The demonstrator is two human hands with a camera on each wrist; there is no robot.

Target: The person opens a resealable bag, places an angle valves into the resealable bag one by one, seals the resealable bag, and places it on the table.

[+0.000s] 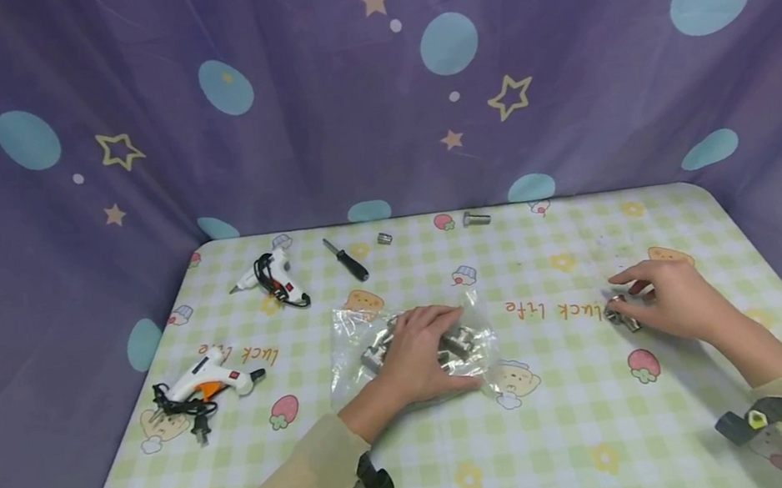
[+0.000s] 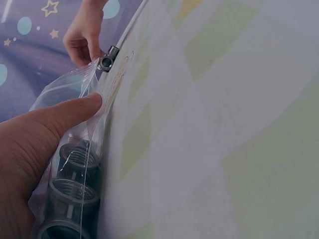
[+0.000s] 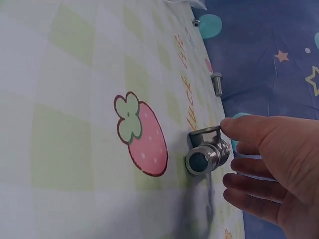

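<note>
My left hand [image 1: 419, 358] lies over a clear plastic bag [image 1: 344, 361] of silvery threaded pipe fittings [image 1: 459, 342], its fingers and thumb gripping the bag from opposite sides. Through the plastic, the left wrist view shows several fittings with inner threads beneath the thumb. On the right side of the table, my right hand [image 1: 673, 303] is at a metal pipe fitting [image 3: 204, 155] with more than one opening, which sits on the cloth. Its thumb touches or nearly touches the fitting's upper rim, while the other fingers are loosely bent beyond it, not closed round it.
Two white glue guns [image 1: 217, 378] with black cords lie at the left. Along the back are a black-handled screwdriver [image 1: 348, 263], a small metal fitting [image 1: 384, 238] and a bolt-shaped metal piece [image 1: 477, 218]. A purple curtain [image 1: 342, 116] hangs behind the table's far edge.
</note>
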